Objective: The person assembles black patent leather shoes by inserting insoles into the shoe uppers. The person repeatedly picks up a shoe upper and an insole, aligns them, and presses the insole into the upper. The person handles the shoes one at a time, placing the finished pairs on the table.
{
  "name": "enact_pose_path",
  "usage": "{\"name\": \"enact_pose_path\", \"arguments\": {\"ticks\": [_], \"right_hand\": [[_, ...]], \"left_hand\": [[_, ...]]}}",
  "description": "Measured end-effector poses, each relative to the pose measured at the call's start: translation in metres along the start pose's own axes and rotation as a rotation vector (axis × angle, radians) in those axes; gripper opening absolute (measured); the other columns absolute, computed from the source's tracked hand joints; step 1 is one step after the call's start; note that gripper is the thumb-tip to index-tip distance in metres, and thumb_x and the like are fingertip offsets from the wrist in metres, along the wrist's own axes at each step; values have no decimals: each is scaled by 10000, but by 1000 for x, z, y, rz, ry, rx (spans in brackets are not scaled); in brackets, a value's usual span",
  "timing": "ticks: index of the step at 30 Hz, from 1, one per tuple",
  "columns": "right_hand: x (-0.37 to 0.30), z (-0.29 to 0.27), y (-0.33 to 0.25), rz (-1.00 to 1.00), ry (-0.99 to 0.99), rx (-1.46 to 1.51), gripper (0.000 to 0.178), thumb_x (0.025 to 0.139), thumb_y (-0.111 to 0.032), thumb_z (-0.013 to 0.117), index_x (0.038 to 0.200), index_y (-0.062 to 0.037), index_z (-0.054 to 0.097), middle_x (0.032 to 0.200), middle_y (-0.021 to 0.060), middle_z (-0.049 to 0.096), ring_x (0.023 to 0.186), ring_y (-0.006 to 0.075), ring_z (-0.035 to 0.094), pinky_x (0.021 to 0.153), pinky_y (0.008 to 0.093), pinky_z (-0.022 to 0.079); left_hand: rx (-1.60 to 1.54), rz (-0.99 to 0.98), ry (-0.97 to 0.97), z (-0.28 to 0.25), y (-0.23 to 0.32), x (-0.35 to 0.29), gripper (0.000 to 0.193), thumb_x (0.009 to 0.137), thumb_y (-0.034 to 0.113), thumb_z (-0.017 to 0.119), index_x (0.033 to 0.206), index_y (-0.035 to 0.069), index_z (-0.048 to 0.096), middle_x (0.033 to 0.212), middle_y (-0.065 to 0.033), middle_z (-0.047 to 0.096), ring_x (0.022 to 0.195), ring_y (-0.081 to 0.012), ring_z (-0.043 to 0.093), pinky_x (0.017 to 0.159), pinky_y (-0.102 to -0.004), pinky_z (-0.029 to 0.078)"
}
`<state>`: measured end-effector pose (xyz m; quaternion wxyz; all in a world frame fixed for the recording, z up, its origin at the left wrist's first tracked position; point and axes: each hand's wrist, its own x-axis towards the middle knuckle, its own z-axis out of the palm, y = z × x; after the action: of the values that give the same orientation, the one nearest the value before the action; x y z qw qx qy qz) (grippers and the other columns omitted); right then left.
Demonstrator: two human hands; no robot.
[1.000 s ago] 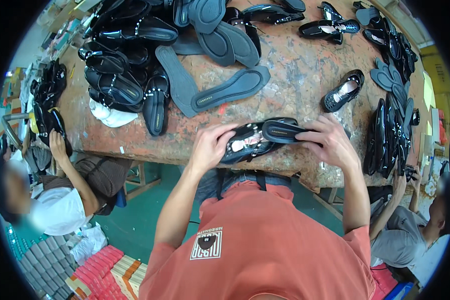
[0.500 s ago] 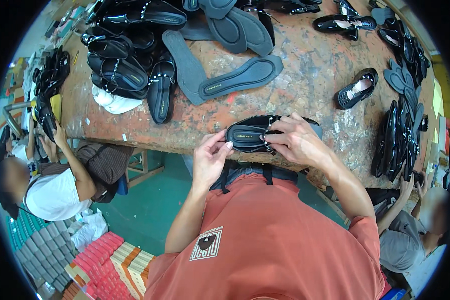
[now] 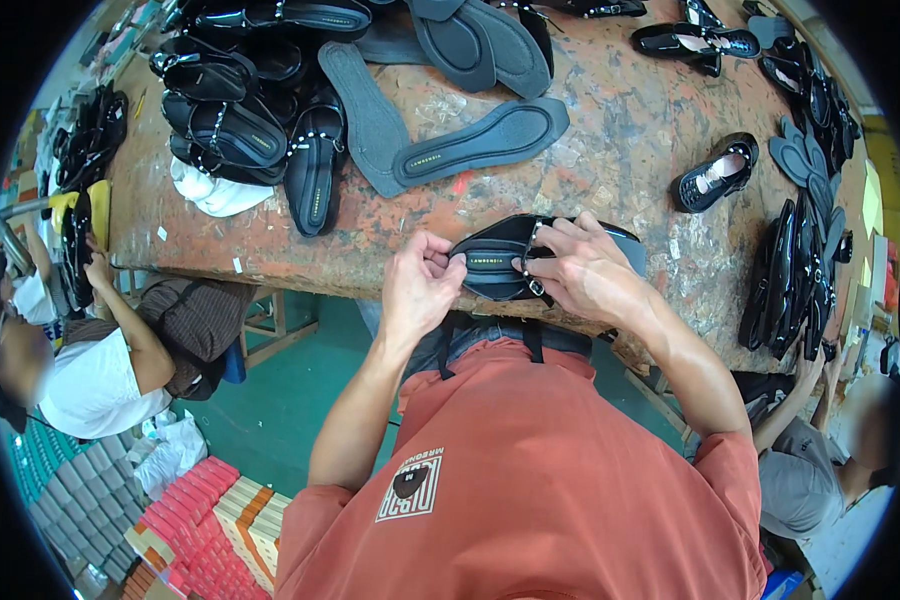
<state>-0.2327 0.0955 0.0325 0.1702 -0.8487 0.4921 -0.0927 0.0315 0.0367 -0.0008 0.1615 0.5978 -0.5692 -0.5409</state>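
A black shoe with a studded strap and a dark insole lies at the table's near edge, its heel end to the left. My left hand is closed at that heel end, thumb and fingertips pinching its rim. Over the strap and front part, my right hand is closed on the shoe, with fingertips reaching inside onto the insole; the hand hides part of the toe. Beyond the shoe, a loose dark grey insole lies across a second one.
Black strappy shoes are heaped at the far left on a white cloth. A single black shoe stands to the right, near a row of shoes. Co-workers sit at both sides. Stacked pink boxes are at lower left.
The shoe has shifted slightly right at its heel end, and my left fingers have curled in closer on the rim. My right fingertips reach farther onto the insole. The view has shifted a little.
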Motion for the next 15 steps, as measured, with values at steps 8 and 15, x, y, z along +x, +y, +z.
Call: {"name": "enact_pose_path", "arguments": {"ticks": [8,15], "right_hand": [[-22,-51,-15,403,65,-109,590,811,-285,894,1372,-199,735,1193,144,670,1123,301,652,935,459,493],[-91,3,-12,1055,193,967,387,949,-230,813,1216,27,702,958,135,810,711,277,797,424,355,498]], "left_hand": [[624,986,-502,-11,18,-1,638,834,265,860,1398,33,673,1546,-102,585,1153,-300,599,1088,-434,531],[932,1008,-575,4,33,7,797,759,125,813,1530,202,623,1747,56,389,1069,-245,541,990,-381,519]]}}
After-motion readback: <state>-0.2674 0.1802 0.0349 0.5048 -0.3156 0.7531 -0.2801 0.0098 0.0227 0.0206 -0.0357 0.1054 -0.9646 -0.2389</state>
